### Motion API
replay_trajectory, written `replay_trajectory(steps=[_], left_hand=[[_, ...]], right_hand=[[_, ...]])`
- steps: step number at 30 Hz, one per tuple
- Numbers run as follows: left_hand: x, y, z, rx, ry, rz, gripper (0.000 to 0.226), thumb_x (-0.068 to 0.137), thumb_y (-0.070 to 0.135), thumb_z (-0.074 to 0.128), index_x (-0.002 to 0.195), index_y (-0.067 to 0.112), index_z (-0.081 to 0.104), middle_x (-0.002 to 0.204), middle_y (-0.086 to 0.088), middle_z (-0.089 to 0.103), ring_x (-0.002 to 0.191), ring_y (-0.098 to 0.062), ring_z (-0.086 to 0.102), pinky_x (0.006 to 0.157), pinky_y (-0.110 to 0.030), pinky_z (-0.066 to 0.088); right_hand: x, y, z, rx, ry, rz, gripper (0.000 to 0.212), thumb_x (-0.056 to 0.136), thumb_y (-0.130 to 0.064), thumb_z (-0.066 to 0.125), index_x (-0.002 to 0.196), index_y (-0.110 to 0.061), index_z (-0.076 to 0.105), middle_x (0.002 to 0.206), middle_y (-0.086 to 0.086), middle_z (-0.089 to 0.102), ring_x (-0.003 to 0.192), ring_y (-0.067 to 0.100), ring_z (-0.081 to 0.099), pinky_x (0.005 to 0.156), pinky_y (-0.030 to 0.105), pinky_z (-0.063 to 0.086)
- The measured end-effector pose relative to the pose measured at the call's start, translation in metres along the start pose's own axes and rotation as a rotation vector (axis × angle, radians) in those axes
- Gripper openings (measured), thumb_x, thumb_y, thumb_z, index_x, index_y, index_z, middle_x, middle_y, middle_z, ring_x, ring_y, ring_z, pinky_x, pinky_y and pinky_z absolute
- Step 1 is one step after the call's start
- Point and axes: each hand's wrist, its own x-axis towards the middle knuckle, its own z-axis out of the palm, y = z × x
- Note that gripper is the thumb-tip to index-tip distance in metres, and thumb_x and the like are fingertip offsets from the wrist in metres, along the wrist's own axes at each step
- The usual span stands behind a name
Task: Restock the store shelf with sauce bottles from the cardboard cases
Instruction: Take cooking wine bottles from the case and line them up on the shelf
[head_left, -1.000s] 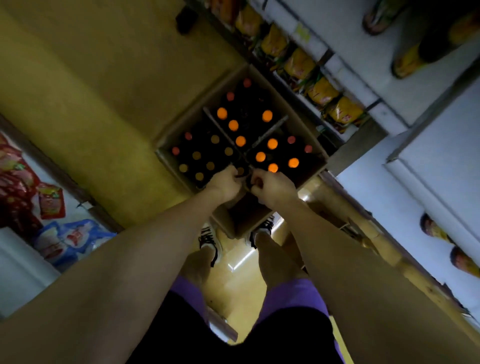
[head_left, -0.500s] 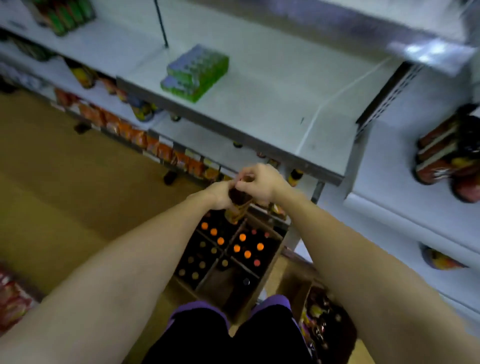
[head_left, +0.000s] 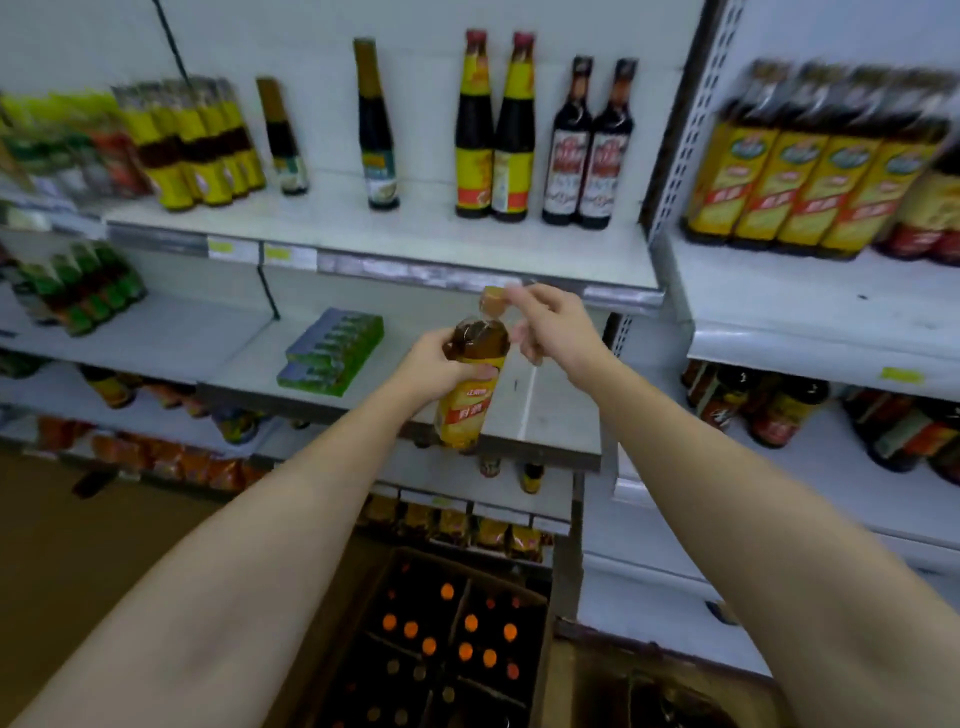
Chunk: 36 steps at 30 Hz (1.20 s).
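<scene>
Mid-frame, gripping the yellow-labelled sauce bottle (head_left: 470, 384) round its shoulder with left hand (head_left: 434, 364), right hand (head_left: 550, 325) pinching up by the cap to steady it, probably lining it up for the shelf (head_left: 363, 228) above, cardboard case (head_left: 537, 675) down below.

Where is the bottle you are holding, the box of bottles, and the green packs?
sauce bottle (head_left: 470, 400): head view, on its yellow label.
cardboard case (head_left: 540, 670): head view, on its right wall.
green packs (head_left: 332, 353): head view, on the top of the stack.
</scene>
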Motion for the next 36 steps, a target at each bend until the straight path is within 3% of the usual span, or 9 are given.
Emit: replay_trajectory(steps=[5,10,13,15,18,22,30,33,36], left_hand=[[0.016,0.074,0.000,-0.193,0.066,0.074,0.045,0.077,0.025,0.087,0.116,0.014,0.067,0.111,-0.003,0.072,0.099,-0.020,0.070,0.086,-0.037,0.057],[0.024,0.154,0.030,-0.311,0.027,0.234,0.041,0.077,0.025,0.087,0.112,0.012,0.071,0.097,0.000,0.077,0.083,-0.013,0.075,0.065,-0.026,0.058],[0.032,0.192,0.061,-0.307,-0.014,0.312,0.040,0.077,0.023,0.087,0.109,0.005,0.071,0.095,-0.005,0.078,0.081,-0.014,0.075,0.067,-0.027,0.060],[0.041,0.214,0.083,-0.317,-0.032,0.338,0.039,0.078,0.022,0.086,0.108,0.003,0.071,0.097,-0.009,0.077,0.081,-0.013,0.074,0.069,-0.027,0.060],[0.055,0.241,0.118,-0.352,-0.086,0.339,0.036,0.082,0.022,0.083,0.111,0.006,0.070,0.099,-0.009,0.077,0.079,-0.013,0.075,0.062,-0.024,0.058],[0.082,0.264,0.166,-0.315,-0.139,0.345,0.035,0.085,0.026,0.081,0.113,0.009,0.068,0.098,-0.004,0.077,0.082,-0.013,0.075,0.058,-0.019,0.055],[0.146,0.275,0.239,-0.231,-0.174,0.345,0.027,0.085,0.028,0.080,0.107,0.015,0.070,0.100,-0.001,0.078,0.091,-0.017,0.075,0.081,-0.040,0.062],[0.168,0.269,0.251,-0.222,-0.159,0.320,0.030,0.087,0.029,0.078,0.111,0.014,0.069,0.102,-0.001,0.077,0.094,-0.018,0.074,0.081,-0.040,0.061],[0.184,0.265,0.257,-0.253,-0.138,0.319,0.029,0.090,0.025,0.075,0.114,0.012,0.066,0.102,-0.002,0.076,0.090,-0.016,0.074,0.068,-0.027,0.059]], right_hand=[[-0.006,-0.010,-0.062,-0.114,0.123,0.009,0.013,0.100,-0.016,0.063,0.100,-0.004,0.066,0.075,0.010,0.066,0.062,0.022,0.061,0.054,0.030,0.056],[-0.012,-0.032,-0.099,-0.072,0.073,-0.014,0.039,0.089,-0.033,0.079,0.116,-0.009,0.066,0.105,0.009,0.074,0.089,0.018,0.075,0.082,0.033,0.062],[-0.010,-0.046,-0.121,-0.011,-0.007,-0.028,0.049,0.086,-0.033,0.082,0.127,-0.014,0.062,0.115,0.009,0.071,0.092,0.015,0.076,0.077,0.029,0.061],[-0.005,-0.052,-0.146,-0.032,0.007,-0.067,0.057,0.080,-0.039,0.086,0.127,-0.018,0.063,0.119,0.009,0.071,0.100,0.018,0.075,0.087,0.038,0.061],[-0.002,-0.054,-0.189,-0.060,0.078,-0.097,0.049,0.084,-0.033,0.083,0.126,-0.016,0.064,0.116,0.008,0.072,0.103,0.022,0.073,0.093,0.046,0.059],[0.005,-0.040,-0.245,-0.098,0.172,-0.117,0.043,0.089,-0.028,0.079,0.127,-0.016,0.064,0.111,0.004,0.074,0.101,0.018,0.073,0.091,0.042,0.061],[0.041,0.005,-0.309,-0.093,0.271,-0.119,0.025,0.092,-0.023,0.075,0.116,-0.020,0.067,0.111,-0.003,0.075,0.103,0.015,0.071,0.093,0.043,0.059],[0.062,0.020,-0.318,-0.119,0.267,-0.114,0.025,0.092,-0.025,0.075,0.117,-0.021,0.067,0.112,-0.005,0.075,0.106,0.015,0.070,0.096,0.045,0.058],[0.082,0.030,-0.323,-0.150,0.303,-0.131,0.030,0.093,-0.027,0.074,0.121,-0.022,0.067,0.115,-0.005,0.073,0.107,0.014,0.068,0.098,0.043,0.057]])
